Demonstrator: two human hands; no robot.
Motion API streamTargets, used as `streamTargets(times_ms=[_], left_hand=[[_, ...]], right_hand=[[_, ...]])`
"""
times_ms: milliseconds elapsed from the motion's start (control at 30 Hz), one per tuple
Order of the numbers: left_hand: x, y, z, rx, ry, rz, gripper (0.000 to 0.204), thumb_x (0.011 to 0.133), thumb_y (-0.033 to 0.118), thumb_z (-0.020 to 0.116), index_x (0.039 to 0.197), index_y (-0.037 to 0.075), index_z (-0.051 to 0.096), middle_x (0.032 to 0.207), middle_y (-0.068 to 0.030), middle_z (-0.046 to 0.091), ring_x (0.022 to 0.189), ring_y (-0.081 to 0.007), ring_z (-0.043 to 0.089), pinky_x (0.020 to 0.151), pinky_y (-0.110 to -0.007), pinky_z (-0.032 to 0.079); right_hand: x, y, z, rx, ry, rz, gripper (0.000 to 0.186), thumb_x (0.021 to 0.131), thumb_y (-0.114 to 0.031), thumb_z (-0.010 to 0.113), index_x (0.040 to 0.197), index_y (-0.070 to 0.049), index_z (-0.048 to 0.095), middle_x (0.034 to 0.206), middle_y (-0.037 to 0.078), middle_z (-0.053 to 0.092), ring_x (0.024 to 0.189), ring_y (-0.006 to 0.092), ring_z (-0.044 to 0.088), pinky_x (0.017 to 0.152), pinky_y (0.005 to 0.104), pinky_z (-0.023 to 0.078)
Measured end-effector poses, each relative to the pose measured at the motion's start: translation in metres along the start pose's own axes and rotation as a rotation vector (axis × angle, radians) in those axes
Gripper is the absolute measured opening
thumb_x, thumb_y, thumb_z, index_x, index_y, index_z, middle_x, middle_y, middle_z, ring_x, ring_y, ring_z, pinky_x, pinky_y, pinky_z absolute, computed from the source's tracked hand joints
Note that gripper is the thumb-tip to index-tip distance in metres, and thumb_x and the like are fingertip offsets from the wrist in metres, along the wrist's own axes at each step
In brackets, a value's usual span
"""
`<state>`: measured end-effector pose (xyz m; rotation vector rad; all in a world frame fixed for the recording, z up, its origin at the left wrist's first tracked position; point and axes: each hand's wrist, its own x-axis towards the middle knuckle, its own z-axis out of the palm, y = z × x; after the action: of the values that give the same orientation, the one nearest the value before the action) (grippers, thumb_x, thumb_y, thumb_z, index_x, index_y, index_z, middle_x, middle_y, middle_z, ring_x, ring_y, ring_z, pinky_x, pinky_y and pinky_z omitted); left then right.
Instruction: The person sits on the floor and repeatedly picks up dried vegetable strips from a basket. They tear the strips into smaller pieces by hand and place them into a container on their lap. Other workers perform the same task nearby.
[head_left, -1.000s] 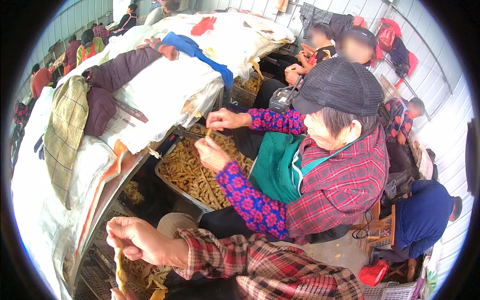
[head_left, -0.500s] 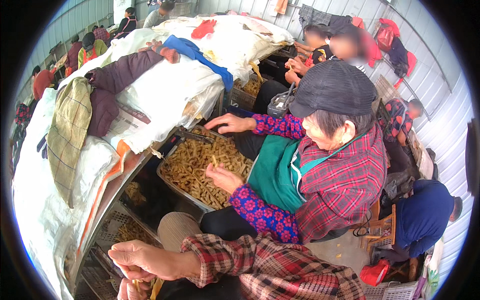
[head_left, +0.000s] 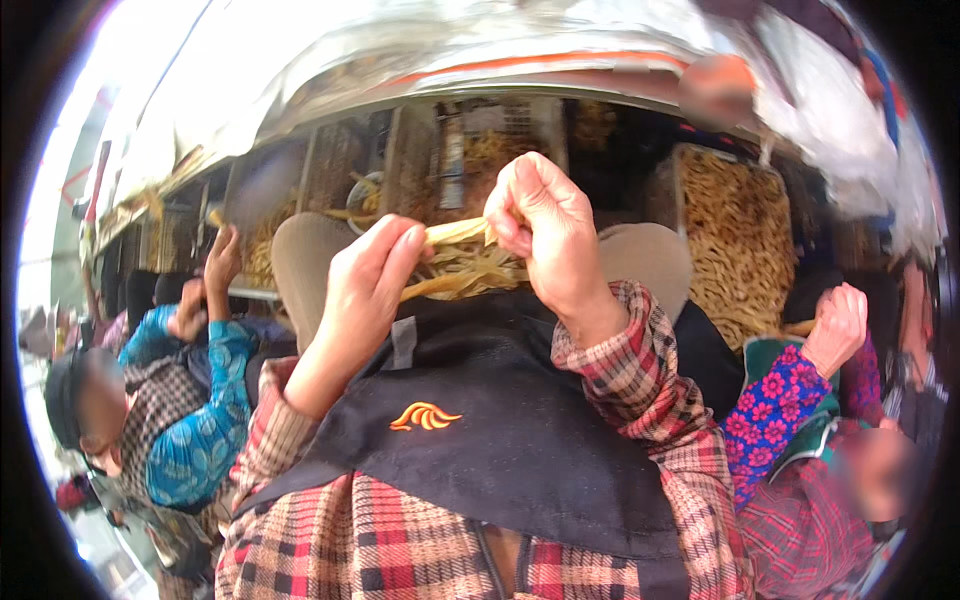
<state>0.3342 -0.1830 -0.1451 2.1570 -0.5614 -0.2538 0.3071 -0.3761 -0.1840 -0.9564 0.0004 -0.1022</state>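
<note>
Between my two hands stretches a pale yellow limp strip (head_left: 460, 232), folded or bunched along its length. My left hand (head_left: 375, 268) pinches one end between thumb and fingers. The other end is gripped by my right hand (head_left: 545, 235), its fingers curled in tightly, a little higher than the left. Below the strip, a heap of similar yellow strips (head_left: 470, 270) lies between my knees, above the edge of my black apron (head_left: 500, 400). What the strip is made of, I cannot tell.
To the right stands a crate (head_left: 682, 190) full of short yellow-brown pieces, with a co-worker's hand (head_left: 838, 328) near it. Another co-worker's hands (head_left: 222, 268) are at the left. More crates (head_left: 395, 150) sit under the table edge ahead, beneath white sheeting (head_left: 480, 45).
The view has swung from the co-worker on the right to my own lap. My hands, earlier low at the left and partly cut off, are now central and apart, with the strip between them.
</note>
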Motion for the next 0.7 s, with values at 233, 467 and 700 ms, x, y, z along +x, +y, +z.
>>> streamTargets(times_ms=[233, 467, 700], left_hand=[[0.043, -0.079, -0.004, -0.002, 0.154, -0.016, 0.021, 0.101, 0.021, 0.056, 0.094, 0.002, 0.063, 0.076, -0.0134, 0.064, 0.067, -0.0214, 0.062, 0.066, -0.034, 0.049], [0.103, -0.135, 0.025, -0.036, 0.032, 0.022, 0.027, 0.102, 0.026, 0.052, 0.102, 0.002, 0.064, 0.085, -0.0199, 0.064, 0.079, -0.0346, 0.063, 0.073, -0.039, 0.049], [-0.015, -0.159, 0.010, -0.718, -0.543, -0.769, 0.030, 0.104, 0.030, 0.051, 0.115, 0.004, 0.063, 0.098, -0.0070, 0.062, 0.085, -0.0118, 0.058, 0.067, -0.025, 0.047]], right_hand=[[0.060, 0.057, 0.013, -0.107, 0.116, 0.060, 0.035, 0.107, -0.036, 0.042, 0.087, -0.009, 0.050, 0.068, -0.001, 0.046, 0.054, 0.0036, 0.031, 0.046, 0.0188, 0.025], [0.089, 0.080, -0.021, -0.111, 0.259, 0.095, 0.033, 0.105, -0.038, 0.047, 0.081, -0.014, 0.048, 0.067, -0.004, 0.043, 0.052, 0.0043, 0.033, 0.043, 0.0197, 0.025], [0.056, 0.051, -0.070, -0.680, 0.230, 0.362, 0.034, 0.097, -0.036, 0.058, 0.097, -0.002, 0.063, 0.087, 0.009, 0.067, 0.091, 0.0202, 0.069, 0.064, 0.0359, 0.053]])
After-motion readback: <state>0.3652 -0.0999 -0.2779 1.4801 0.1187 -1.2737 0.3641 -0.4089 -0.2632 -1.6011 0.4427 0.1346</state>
